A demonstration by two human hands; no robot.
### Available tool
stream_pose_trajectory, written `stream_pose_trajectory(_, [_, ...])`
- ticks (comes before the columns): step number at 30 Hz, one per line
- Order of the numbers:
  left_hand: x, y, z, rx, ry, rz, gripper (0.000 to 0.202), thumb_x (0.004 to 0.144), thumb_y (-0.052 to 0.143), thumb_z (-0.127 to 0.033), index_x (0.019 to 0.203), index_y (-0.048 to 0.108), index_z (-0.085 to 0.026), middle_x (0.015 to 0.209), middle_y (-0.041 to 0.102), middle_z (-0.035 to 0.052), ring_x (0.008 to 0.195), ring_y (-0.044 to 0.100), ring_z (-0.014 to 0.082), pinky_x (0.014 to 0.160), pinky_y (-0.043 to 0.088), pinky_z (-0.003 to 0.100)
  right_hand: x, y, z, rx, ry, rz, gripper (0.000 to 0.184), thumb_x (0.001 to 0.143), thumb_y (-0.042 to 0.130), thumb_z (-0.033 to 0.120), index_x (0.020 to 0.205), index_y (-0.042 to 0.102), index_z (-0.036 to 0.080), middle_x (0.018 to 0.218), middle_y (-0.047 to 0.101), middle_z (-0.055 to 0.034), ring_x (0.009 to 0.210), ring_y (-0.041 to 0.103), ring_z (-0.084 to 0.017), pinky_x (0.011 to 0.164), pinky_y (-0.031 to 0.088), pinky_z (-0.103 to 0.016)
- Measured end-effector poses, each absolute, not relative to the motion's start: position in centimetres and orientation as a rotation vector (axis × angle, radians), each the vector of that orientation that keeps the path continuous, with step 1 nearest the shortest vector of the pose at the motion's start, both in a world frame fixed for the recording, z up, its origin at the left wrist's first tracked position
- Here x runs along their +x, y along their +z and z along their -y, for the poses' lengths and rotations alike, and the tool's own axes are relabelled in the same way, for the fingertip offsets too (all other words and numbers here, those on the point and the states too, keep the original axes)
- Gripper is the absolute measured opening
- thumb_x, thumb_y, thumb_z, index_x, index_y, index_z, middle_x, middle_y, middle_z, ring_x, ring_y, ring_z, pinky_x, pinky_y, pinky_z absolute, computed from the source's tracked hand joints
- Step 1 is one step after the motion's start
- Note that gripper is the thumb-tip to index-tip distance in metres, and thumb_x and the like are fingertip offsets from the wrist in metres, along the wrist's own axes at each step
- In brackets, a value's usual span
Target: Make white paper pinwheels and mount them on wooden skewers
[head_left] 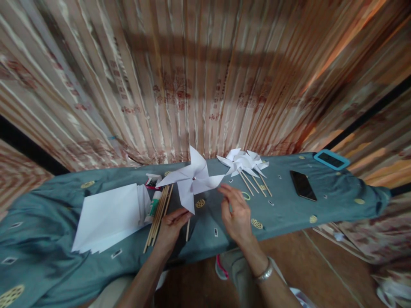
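A white paper pinwheel point(199, 166) with a small shiny pin at its centre is held up over the table by my left hand point(175, 220). The fingers of that hand are closed round its thin wooden stick point(188, 231), just below the lowest blade. My right hand point(236, 211) is beside the right-hand blade, fingers loosely bent and apart, with nothing visible in them. Its fingertips are close to the blade tip; I cannot tell whether they touch. Several finished pinwheels point(242, 162) on sticks lie in a pile behind my right hand.
A stack of white paper squares point(109, 216) lies on the left of the green cloth point(205, 250). Near it are a glue stick point(154, 206), several wooden sticks point(159, 214) and a small box of pins point(153, 181). To the right lie a black phone point(303, 185) and a blue-framed device point(331, 159).
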State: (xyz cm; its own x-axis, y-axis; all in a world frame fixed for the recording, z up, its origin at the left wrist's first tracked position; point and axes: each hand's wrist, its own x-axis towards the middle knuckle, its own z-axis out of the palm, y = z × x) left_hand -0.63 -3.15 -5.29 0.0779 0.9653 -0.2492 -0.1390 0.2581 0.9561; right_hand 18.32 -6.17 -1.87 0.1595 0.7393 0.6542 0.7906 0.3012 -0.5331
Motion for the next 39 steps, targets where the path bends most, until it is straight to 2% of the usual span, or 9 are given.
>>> stream_pose_trajectory(3, [-0.7, -5.0, 3.3, 1.018, 0.981, -1.149, 0.026, 0.054, 0.081, -0.04, 0.072, 0.079, -0.022, 0.076, 0.076, 0.0041, 0.088, 0.068, 0.0257, 0.09, 0.049, 0.036, 19.2, -2.0, 5.6, -1.526, -0.225, 1.574, 0.056, 0.086, 0.04, 0.008, 0.141, 0.047, 0.02, 0.147, 0.048, -0.0136, 0.14, 0.039, -0.027, 0.112, 0.035, -0.054])
stream_pose_trajectory(5, [-0.7, -4.8, 3.5, 1.06, 0.944, -1.128, 0.026, 0.056, 0.079, -0.04, 0.073, 0.079, -0.02, 0.077, 0.076, 0.0047, 0.087, 0.068, 0.0252, 0.089, 0.05, 0.036, 19.6, -2.5, 5.2, -1.577, -0.2, 1.65, 0.065, 0.083, 0.039, 0.005, 0.147, 0.039, 0.021, 0.152, 0.041, -0.0128, 0.146, 0.03, -0.027, 0.114, 0.031, -0.056])
stream_pose_trajectory(11, [-0.7, -5.2, 3.7, 1.082, 0.953, -1.124, 0.03, 0.056, 0.079, -0.04, 0.078, 0.08, -0.019, 0.083, 0.076, 0.0054, 0.083, 0.067, 0.023, 0.08, 0.051, 0.032, 19.8, -3.6, 4.9, -1.596, -0.103, 1.748, 0.059, 0.082, 0.037, 0.005, 0.14, 0.047, 0.015, 0.143, 0.053, -0.0153, 0.136, 0.045, -0.026, 0.11, 0.037, -0.051])
stream_pose_trajectory(17, [-0.7, -5.2, 3.6, 0.973, 0.999, -1.15, 0.038, 0.052, 0.082, -0.041, 0.084, 0.081, -0.021, 0.089, 0.078, 0.0059, 0.081, 0.069, 0.0221, 0.08, 0.053, 0.032, 19.0, -3.4, 5.3, -1.59, -0.02, 1.739, 0.049, 0.085, 0.037, 0.007, 0.129, 0.057, 0.012, 0.127, 0.066, -0.0148, 0.119, 0.059, -0.026, 0.103, 0.045, -0.048])
stream_pose_trajectory(28, [-0.5, -5.0, 3.4, 0.904, 1.091, -1.218, 0.039, 0.046, 0.086, -0.041, 0.077, 0.079, -0.019, 0.078, 0.078, 0.007, 0.075, 0.07, 0.0234, 0.078, 0.055, 0.034, 16.1, -3.1, 5.8, -1.402, 0.245, 1.718, 0.039, 0.088, 0.04, 0.012, 0.119, 0.064, 0.015, 0.111, 0.073, -0.012, 0.105, 0.067, -0.023, 0.093, 0.052, -0.039])
stream_pose_trajectory(30, [-0.5, -5.1, 3.3, 0.857, 1.106, -1.209, 0.04, 0.044, 0.086, -0.041, 0.077, 0.079, -0.02, 0.079, 0.078, 0.0065, 0.076, 0.07, 0.0229, 0.08, 0.054, 0.034, 16.1, -2.7, 5.9, -1.473, 0.378, 1.594, 0.033, 0.091, 0.043, 0.019, 0.115, 0.066, 0.016, 0.108, 0.074, -0.0108, 0.097, 0.07, -0.022, 0.086, 0.054, -0.035])
stream_pose_trajectory(34, [-0.6, -5.3, 3.0, 0.762, 1.133, -1.156, 0.041, 0.043, 0.087, -0.039, 0.078, 0.079, -0.019, 0.083, 0.078, 0.007, 0.083, 0.071, 0.0231, 0.086, 0.052, 0.034, 15.9, -2.9, 6.2, -1.563, 0.875, 1.584, 0.025, 0.089, 0.057, 0.036, 0.09, 0.074, 0.018, 0.081, 0.076, -0.0058, 0.069, 0.068, -0.018, 0.065, 0.051, -0.027])
stream_pose_trajectory(37, [-0.5, -5.1, 3.0, 0.694, 1.147, -1.116, 0.041, 0.041, 0.089, -0.037, 0.077, 0.079, -0.019, 0.081, 0.078, 0.0071, 0.084, 0.07, 0.0223, 0.086, 0.051, 0.033, 15.1, -3.9, 6.5, -1.417, 1.309, 1.613, 0.021, 0.079, 0.069, 0.036, 0.081, 0.076, 0.016, 0.075, 0.075, -0.0043, 0.066, 0.066, -0.016, 0.06, 0.047, -0.024])
stream_pose_trajectory(39, [-0.4, -4.9, 3.0, 0.67, 1.144, -1.11, 0.041, 0.041, 0.089, -0.036, 0.077, 0.079, -0.019, 0.083, 0.078, 0.0073, 0.083, 0.069, 0.0212, 0.084, 0.051, 0.031, 14.3, -4.7, 6.7, -1.366, 1.437, 1.562, 0.017, 0.076, 0.071, 0.031, 0.078, 0.076, 0.016, 0.071, 0.074, -0.0032, 0.063, 0.065, -0.015, 0.059, 0.046, -0.023])
